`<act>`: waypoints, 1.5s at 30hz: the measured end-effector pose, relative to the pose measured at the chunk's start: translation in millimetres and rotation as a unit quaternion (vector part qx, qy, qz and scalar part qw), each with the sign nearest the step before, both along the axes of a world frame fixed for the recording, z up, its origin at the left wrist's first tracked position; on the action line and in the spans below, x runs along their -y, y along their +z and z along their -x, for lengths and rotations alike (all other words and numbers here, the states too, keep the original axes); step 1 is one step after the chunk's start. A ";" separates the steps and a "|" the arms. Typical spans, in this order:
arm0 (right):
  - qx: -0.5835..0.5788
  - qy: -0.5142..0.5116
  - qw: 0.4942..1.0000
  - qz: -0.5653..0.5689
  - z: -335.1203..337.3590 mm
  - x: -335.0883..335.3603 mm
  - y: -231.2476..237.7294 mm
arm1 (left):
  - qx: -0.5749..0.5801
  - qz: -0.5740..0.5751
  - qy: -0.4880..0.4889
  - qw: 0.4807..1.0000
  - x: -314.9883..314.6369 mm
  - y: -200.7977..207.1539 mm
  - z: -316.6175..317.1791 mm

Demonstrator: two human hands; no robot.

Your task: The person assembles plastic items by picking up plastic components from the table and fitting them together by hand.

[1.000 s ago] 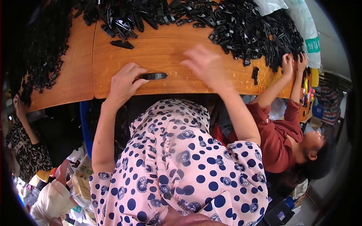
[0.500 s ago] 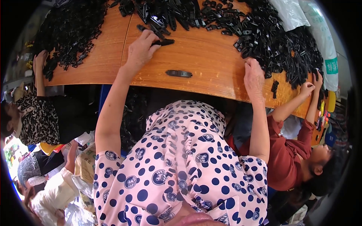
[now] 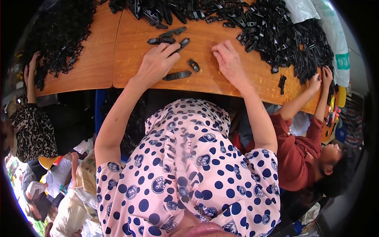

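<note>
My left hand (image 3: 160,63) is over the wooden table with its fingers bent and pressed together at the lower end of a slim black plastic piece (image 3: 182,44). Just beyond its knuckles lie a long black piece (image 3: 161,40) and another slim piece (image 3: 174,32). Below its fingers, near the table edge, a long black clip-like piece (image 3: 177,75) rests flat, with a short black piece (image 3: 194,65) beside it. To the right, my right hand (image 3: 229,59) hovers with curled, bunched fingers; nothing shows in them.
The wooden table (image 3: 130,55) carries heaps of black plastic parts: one far left (image 3: 59,35), one large heap at right (image 3: 280,35). Plastic bags (image 3: 341,59) stand at the far right. A co-worker in a red shirt (image 3: 296,152) handles parts at right; another person's hand (image 3: 32,67) reaches in at left.
My right hand has moved left, away from the right heap. My left hand has come nearer the table edge and slightly right. A short black piece now lies between my hands.
</note>
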State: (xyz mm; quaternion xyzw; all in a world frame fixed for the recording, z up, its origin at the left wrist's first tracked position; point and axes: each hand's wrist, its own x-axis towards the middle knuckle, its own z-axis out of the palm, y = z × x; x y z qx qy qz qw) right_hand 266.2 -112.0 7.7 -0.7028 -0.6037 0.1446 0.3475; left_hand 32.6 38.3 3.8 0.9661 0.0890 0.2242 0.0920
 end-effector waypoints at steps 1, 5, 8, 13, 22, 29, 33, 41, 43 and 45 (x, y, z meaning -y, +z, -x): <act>0.013 -0.011 1.000 -0.019 -3.8 0.0 -0.6 | 0.018 0.013 0.006 1.000 1.3 -0.7 0.7; -0.061 -0.016 0.997 0.035 1.5 13.5 18.5 | 0.075 0.080 0.115 0.987 14.9 -1.6 4.8; -0.036 0.068 0.993 0.086 31.2 20.6 44.6 | 0.047 0.157 0.204 0.965 19.3 1.2 9.0; 0.182 0.162 0.970 -0.012 42.0 -2.7 25.9 | 0.048 0.148 0.191 0.969 20.7 -4.2 0.3; 0.070 0.066 0.992 0.085 23.6 2.1 5.6 | 0.050 0.166 0.141 0.975 22.6 -2.9 -0.5; 0.147 0.055 0.984 0.087 19.3 -1.2 29.0 | 0.045 0.160 0.146 0.975 20.6 -5.2 -3.4; 0.184 0.063 0.980 0.043 15.3 -1.0 25.3 | 0.047 0.164 0.138 0.976 17.3 -7.3 -2.3; 0.195 0.172 0.964 0.052 9.7 -14.8 39.3 | 0.024 0.157 0.097 0.983 17.9 -9.2 -1.7; 0.200 0.194 0.956 0.092 7.8 -16.5 42.6 | 0.029 0.159 0.097 0.982 18.5 -8.1 -3.7; 0.203 0.211 0.950 0.112 6.5 -17.4 44.6 | 0.033 0.159 0.097 0.982 18.5 -7.2 -5.8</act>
